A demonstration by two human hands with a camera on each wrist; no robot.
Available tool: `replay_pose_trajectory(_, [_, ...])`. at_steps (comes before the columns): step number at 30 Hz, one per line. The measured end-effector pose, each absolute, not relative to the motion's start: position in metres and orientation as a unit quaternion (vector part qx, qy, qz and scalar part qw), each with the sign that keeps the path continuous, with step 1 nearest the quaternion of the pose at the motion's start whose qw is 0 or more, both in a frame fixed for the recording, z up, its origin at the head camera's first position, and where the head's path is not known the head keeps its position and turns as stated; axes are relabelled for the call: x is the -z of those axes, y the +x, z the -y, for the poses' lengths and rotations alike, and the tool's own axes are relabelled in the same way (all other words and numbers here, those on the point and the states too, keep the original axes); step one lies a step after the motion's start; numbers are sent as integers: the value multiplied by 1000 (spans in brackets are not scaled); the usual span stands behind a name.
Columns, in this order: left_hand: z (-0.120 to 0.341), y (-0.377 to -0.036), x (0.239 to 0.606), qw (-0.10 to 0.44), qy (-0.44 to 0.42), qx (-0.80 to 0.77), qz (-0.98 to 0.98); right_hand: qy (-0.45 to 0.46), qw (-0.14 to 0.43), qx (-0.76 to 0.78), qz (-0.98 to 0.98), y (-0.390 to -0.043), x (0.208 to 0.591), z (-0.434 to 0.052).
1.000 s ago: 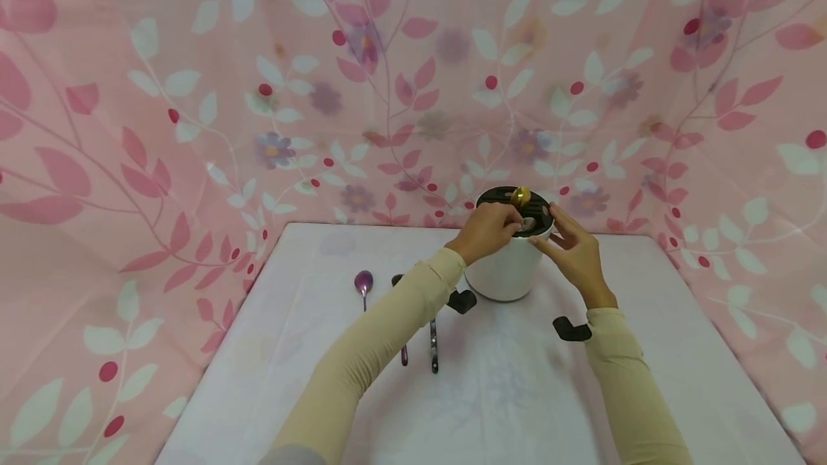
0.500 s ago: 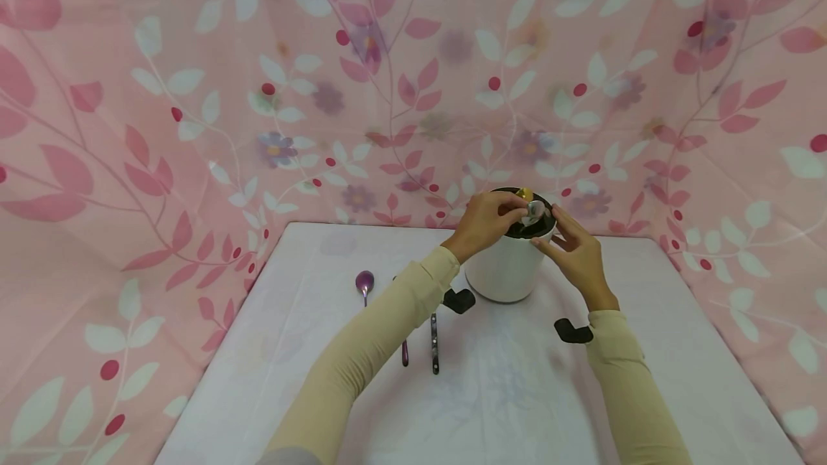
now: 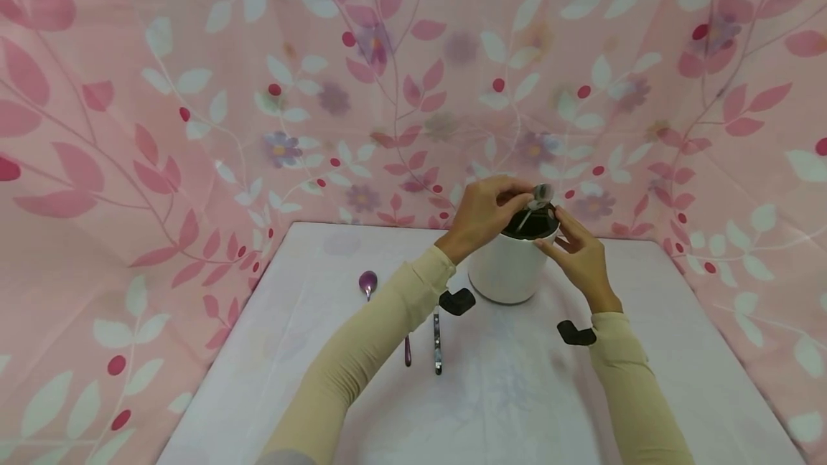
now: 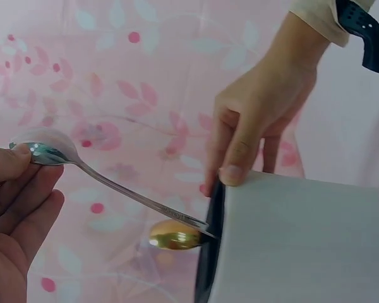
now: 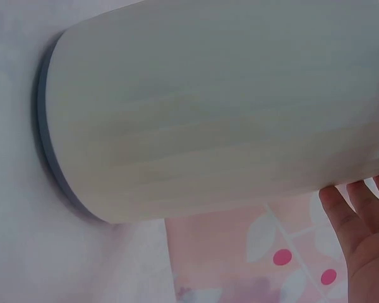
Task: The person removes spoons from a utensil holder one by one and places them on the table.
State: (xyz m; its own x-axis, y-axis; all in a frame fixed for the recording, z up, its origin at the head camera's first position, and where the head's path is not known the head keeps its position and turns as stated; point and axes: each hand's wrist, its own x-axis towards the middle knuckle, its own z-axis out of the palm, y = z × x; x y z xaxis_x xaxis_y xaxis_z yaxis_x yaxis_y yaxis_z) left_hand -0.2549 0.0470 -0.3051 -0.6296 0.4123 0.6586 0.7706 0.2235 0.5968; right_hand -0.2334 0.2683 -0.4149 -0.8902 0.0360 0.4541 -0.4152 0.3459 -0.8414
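Left wrist: spoon [image 4: 55,153] in left hand [image 4: 12,235], handle tip [image 4: 202,225] perhaps in canister [image 4: 297,233].

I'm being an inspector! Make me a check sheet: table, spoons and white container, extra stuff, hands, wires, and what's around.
Surface: white table, with the white container standing on it.
Job's things: silver spoon, its handle reaching the container's dark top; gold spoon, bowl sticking out of that top.
Clutter: purple spoon, purple handle and dark patterned handle, all partly hidden behind the left sleeve.
Hands: left hand pinches the silver spoon's bowl; right hand holds the container near its rim.
Cables: nothing seen.
Surroundings: pink leafy cloth behind and on both sides.
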Motion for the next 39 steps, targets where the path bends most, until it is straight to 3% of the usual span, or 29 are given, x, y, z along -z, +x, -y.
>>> replay_pose_trajectory(9, [-35,-242,281,226,-422,514,712,109,197,-556,800,-233,413,-270])
replay_pose_trajectory(18, [-14,-244,268,203,-400,602,661,98,186,-552,807,-232,409,-269])
replay_pose_trajectory(25, [10,-251,271,149,-344,708,598,94,192,-541,814,-231,409,-271])
replay_pose_trajectory(33, [42,-263,286,166,-308,716,603,101,199,-537,813,-231,411,-274])
replay_pose_trajectory(39, [63,-271,299,150,-273,741,595,104,198,-546,807,-229,409,-270])
